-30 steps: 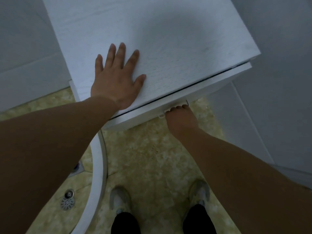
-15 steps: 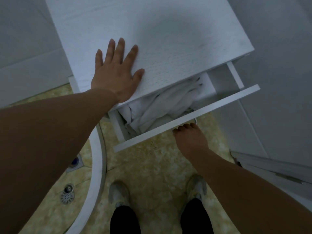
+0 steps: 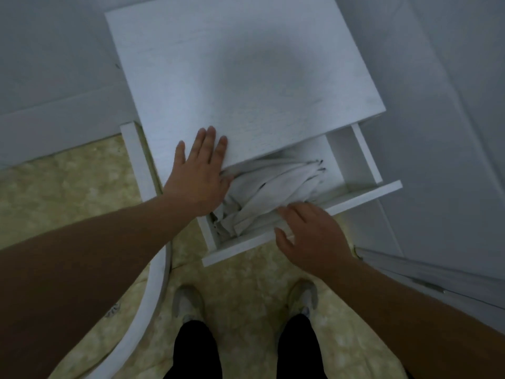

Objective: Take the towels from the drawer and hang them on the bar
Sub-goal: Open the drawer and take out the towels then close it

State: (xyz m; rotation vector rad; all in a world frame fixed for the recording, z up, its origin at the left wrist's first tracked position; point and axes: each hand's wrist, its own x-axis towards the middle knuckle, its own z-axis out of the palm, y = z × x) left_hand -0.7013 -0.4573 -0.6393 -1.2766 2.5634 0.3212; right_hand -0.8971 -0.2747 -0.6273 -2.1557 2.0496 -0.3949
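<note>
Lying in drawer: crumpled white cloth towels [image 3: 276,192], bunched in loose folds toward the left end of the open white wooden drawer [image 3: 363,162]; the right end shows bare drawer floor.
Drawer position: pulled out from under the front edge of the white wood-grain cabinet top [image 3: 246,77]; its front panel [image 3: 363,196] runs slantwise below the towels.
Right hand [image 3: 308,236]: over the drawer's front panel near its middle, fingers spread and loose, fingertips [image 3: 284,213] at the near edge of the towels; whether they press the cloth cannot be told, and nothing is gripped.
Left hand [image 3: 199,176]: palm flat on the front left corner of the cabinet top, fingers extended and apart, thumb side at the lip just beside the towels; grasping nothing.
Floor: mottled yellow-beige tile [image 3: 82,181] under the drawer.
Feet: two pale grey shoes [image 3: 188,299] below the drawer, dark trouser legs above them.
Left of cabinet: curved white rim [image 3: 155,283], partly behind the left forearm.
Surroundings: pale grey wall panels [image 3: 437,105] beside the cabinet.
</note>
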